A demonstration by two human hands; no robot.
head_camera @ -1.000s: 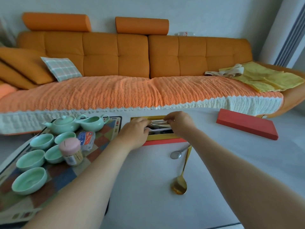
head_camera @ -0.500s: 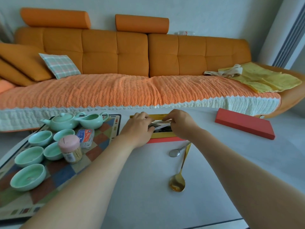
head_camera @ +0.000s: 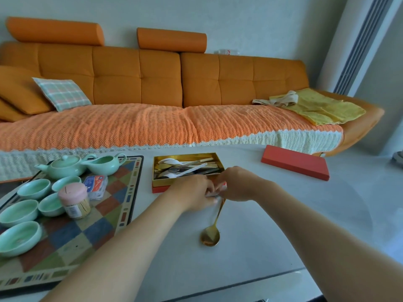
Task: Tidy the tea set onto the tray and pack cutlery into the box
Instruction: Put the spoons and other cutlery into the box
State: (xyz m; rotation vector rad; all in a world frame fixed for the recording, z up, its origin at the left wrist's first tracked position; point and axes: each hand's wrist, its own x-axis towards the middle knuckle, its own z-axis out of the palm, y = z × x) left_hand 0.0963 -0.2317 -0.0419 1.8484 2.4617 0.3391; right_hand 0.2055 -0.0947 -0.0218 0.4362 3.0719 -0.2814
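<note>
The gold-lined box (head_camera: 185, 154) on its red base holds several pieces of cutlery (head_camera: 187, 168). Just in front of its near edge my left hand (head_camera: 192, 194) and right hand (head_camera: 238, 184) meet with curled fingers. The left hand's fingers close on a small silver spoon (head_camera: 212, 195), mostly hidden between the hands. The right hand's fingertips pinch the handle end of the gold spoon (head_camera: 210, 236), whose bowl lies on the table nearer me. On the patterned tray (head_camera: 122, 192) at the left stand the green teapot (head_camera: 65, 166), pitcher (head_camera: 104, 164) and several cups (head_camera: 33, 188).
A pink-lidded toothpick jar (head_camera: 74, 199) and a small packet (head_camera: 96, 186) also sit on the tray. The red box lid (head_camera: 296, 162) lies at the table's far right. An orange sofa (head_camera: 152, 127) runs along the table's far side.
Both hands have drawn back out of the box toward me and now meet over the two spoons on the table. The cutlery in the box is uncovered.
</note>
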